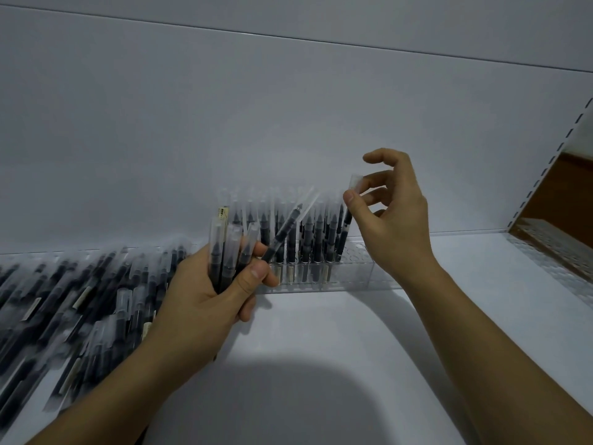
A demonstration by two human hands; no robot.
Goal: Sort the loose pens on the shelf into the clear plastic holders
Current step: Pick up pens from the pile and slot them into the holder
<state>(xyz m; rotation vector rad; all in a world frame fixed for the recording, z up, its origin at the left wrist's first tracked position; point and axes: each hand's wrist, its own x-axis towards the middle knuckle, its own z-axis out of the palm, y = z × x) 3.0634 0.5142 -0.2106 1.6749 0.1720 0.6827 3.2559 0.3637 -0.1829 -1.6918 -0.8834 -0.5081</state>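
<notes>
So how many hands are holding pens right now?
2. The left hand grips a bunch of pens beside the loose pile. The right hand pinches a single pen near its cap, at the clear holder.

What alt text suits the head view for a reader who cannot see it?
A person's right hand pinches one pen above a clear holder of upright pens, while the left hand grips a bundle of pens; loose pens lie heaped at left on the white shelf.

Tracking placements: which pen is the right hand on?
The rightmost pen at the clear holder, pinched at its cap by the right hand; the others stand untouched or sit in the left hand.
</notes>
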